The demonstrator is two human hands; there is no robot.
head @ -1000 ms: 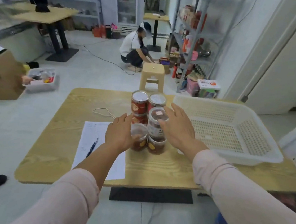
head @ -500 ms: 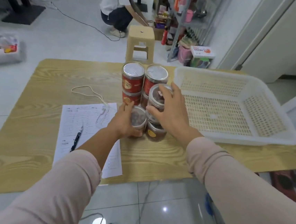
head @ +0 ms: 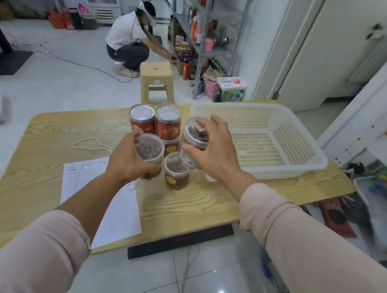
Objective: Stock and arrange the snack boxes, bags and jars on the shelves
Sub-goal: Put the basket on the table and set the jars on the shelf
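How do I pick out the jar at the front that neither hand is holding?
On the wooden table, look just left of the white basket. The front jar stands on the tabletop between the left hand and the right hand. The left-held jar and right-held jar look similar but are lifted; the red jars behind are stacked and silver-topped.

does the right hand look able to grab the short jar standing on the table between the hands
Probably not yet: the right hand is full, gripping a clear jar, though the short jar stands uncovered just beside it.
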